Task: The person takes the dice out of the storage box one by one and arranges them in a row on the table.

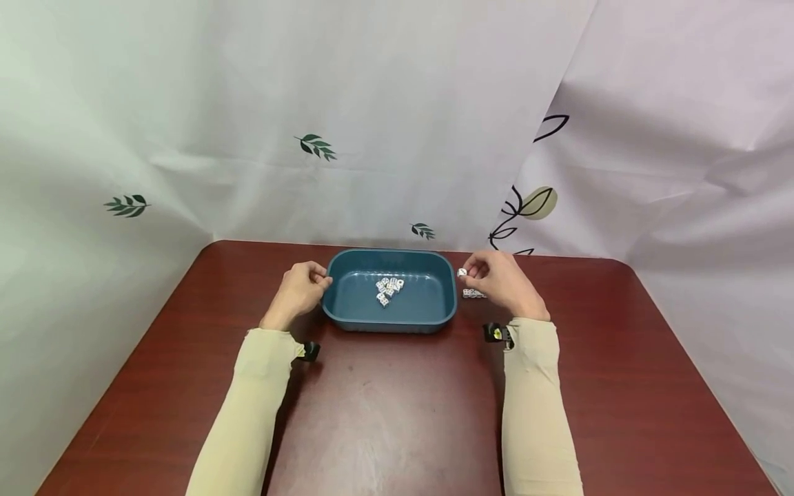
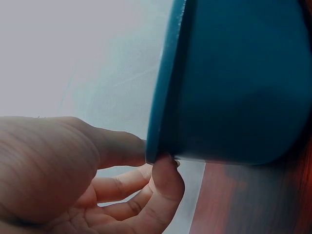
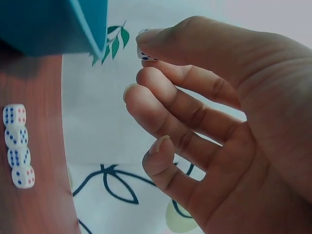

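A blue-green rectangular tray [image 1: 347,313] stands on the table with several white dice [image 1: 389,288] lying in a cluster inside. My left hand [image 1: 300,289] pinches the tray's left rim; in the left wrist view, thumb and a bent finger meet across the rim [image 2: 157,122]. Beside the tray's right end, my right hand [image 1: 499,279] holds one white die [image 1: 462,273] between thumb and finger, raised above the table. Below that hand, a short row of dice [image 1: 473,293] sits on the wood; the right wrist view shows these dice [image 3: 17,146] touching end to end, with blue and red pips.
The reddish-brown table [image 1: 384,399] reaches back to a white cloth backdrop [image 1: 384,138] with printed leaves. More white cloth hangs at the left and right sides. Both wrists wear small black cameras, the left camera [image 1: 308,351] and the right camera [image 1: 494,333].
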The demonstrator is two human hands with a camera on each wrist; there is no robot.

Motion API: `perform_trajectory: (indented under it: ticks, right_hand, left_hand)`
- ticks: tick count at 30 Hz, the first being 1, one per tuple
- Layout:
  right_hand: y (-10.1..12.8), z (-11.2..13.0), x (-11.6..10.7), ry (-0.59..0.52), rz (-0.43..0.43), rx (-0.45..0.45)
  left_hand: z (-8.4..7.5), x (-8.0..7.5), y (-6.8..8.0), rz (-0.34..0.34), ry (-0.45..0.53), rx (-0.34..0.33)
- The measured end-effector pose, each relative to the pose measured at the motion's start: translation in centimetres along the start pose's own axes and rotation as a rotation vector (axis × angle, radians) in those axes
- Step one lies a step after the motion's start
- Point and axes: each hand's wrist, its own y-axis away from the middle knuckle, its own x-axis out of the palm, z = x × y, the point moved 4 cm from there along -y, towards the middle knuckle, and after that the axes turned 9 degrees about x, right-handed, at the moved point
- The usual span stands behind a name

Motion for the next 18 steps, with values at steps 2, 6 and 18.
perform_trajectory:
  ticks: [2, 6, 18]
  right_hand:
    - [0.1, -0.5, -0.2, -0.001, -0.009, 0.006]
    - [0.2, -1.3, -0.6, -0.005, -0.023, 0.012]
    - [0.5, -3.6, -1.0, 0.025, -0.081, 0.072]
  left_hand:
    - [0.1, 0.1, 0.1, -0.001, 0.005, 0.002]
    - [0.0, 0.1, 0.0, -0.012, -0.002, 0.011]
    - [-0.1, 0.1, 0.3, 0.001, -0.012, 0.001]
